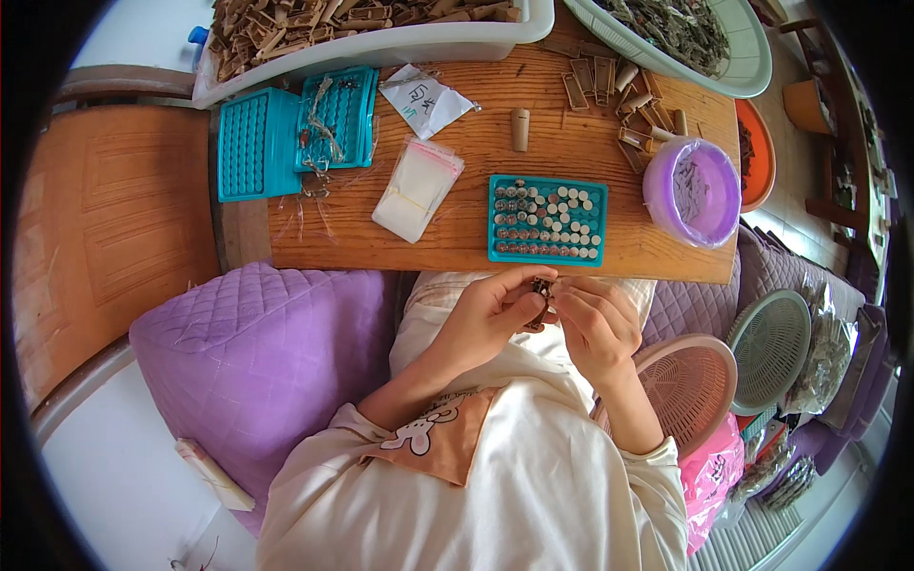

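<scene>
Both hands meet over my lap, just below the front edge of the wooden table [381, 243]. My left hand [497, 309] is closed round a small brown piece with dark, shiny parts [539, 303]; its exact kind is too small to make out. The fingers of my right hand [598, 322] are pinched against the right side of that piece. Beyond my hands lies a teal tray [547, 259] with rows of small round pockets. Many pockets hold small silver or whitish discs that look like button cells [562, 226].
Left on the table are stacked teal trays [257, 143], clear plastic bags [419, 190] and a paper note [424, 100]. A brown case [520, 129] stands midway. A purple-lined tub [657, 195] is at right. A white bin [447, 40] of brown cases and a green basket [762, 71] stand behind.
</scene>
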Demonstrator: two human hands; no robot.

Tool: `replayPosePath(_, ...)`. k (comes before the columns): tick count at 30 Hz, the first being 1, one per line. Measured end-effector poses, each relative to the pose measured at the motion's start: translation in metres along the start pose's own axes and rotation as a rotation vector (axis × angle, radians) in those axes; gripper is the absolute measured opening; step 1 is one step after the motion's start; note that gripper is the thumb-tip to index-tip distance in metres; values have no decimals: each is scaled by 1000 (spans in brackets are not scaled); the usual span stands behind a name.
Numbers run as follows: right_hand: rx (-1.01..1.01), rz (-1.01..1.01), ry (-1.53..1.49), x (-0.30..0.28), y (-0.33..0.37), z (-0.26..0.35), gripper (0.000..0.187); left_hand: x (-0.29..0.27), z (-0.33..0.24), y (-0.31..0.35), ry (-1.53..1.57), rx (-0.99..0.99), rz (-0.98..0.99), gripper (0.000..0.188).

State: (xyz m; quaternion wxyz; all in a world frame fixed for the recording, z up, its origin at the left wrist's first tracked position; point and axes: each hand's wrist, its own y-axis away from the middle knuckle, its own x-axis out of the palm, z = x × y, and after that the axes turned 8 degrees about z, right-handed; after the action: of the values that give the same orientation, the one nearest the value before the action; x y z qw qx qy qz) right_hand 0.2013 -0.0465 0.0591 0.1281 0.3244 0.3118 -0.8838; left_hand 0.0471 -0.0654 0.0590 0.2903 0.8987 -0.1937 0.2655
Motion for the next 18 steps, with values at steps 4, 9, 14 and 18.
replayPosePath(4, -37, -28, 18, 1, 3, 2, 26, -2, 4, 0, -29, 43, 34, 28)
replayPosePath(9, 85, 70, -66, -8, 2, 4, 25, -1, 6, -1, -53, 27, -22, 28)
replayPosePath(14, 548, 711, -530, -40, -29, -10, 35, -2, 4, 0, -493, -44, 195, 28)
replayPosePath(18, 439, 699, -913, -28, -41, -50, 44, -6, 3, 4, -92, -59, 265, 26)
